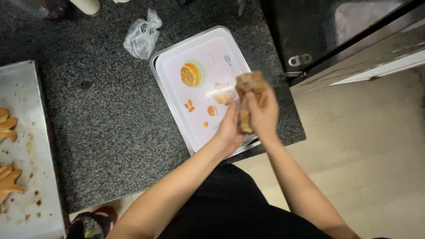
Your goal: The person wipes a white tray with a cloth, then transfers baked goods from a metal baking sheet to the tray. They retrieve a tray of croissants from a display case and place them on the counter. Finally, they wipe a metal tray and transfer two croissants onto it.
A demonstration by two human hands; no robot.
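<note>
Both my hands meet over a metal tray lined with a pale pink printed sheet on a dark speckled counter. My right hand grips a brown pastry bundled in a clear bag, held upright above the tray's near right part. My left hand presses against the bundle's lower left side, fingers along it. The bundle is blurred, so its exact shape is unclear.
A crumpled clear plastic bag lies beyond the tray. At the far left sits a steel baking tray with golden pastries and crumbs. A dark appliance stands right of the counter; tiled floor lies below.
</note>
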